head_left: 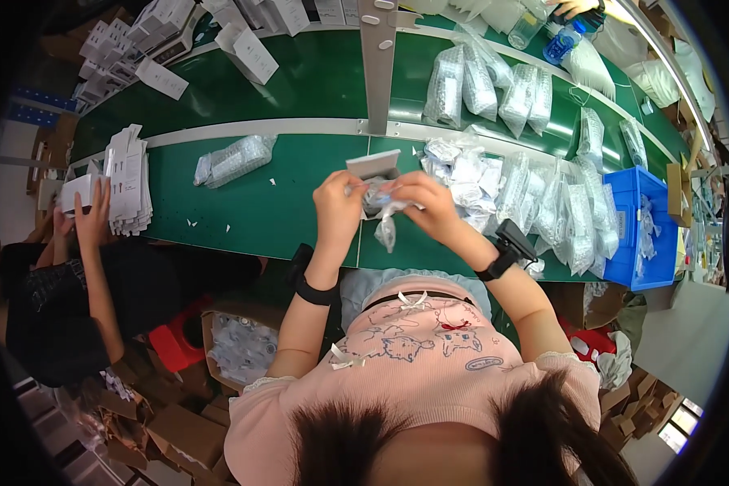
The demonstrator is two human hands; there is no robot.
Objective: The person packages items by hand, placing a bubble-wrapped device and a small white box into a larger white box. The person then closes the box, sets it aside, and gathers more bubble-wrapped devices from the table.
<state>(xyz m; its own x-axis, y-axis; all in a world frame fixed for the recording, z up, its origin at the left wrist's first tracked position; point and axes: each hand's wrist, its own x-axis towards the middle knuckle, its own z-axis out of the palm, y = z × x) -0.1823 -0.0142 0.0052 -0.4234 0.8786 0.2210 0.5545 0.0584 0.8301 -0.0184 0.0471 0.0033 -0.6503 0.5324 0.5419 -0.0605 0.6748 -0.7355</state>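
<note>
A small clear plastic bag [386, 231] hangs between my two hands, just above the green table [292, 202]. Closed in a pinch, my left hand [337, 206] holds its left side. The bent fingers of my right hand [429, 206] grip the bag from the other side. What the bag contains is too blurred to name. Right behind the fingers stands a small white box [373, 164], its lower part covered by my hands and the bag. Beside my right hand lies a pile of small white packets [466, 174].
Bubble-wrapped packs [575, 219] lie in rows to the right, before a blue bin [636, 231]. One bubble-wrapped pack [236, 160] rests at left, near stacked flat white cartons [128, 182]. A metal post [377, 73] rises behind. At far left a co-worker's hand [95, 212] touches a white box.
</note>
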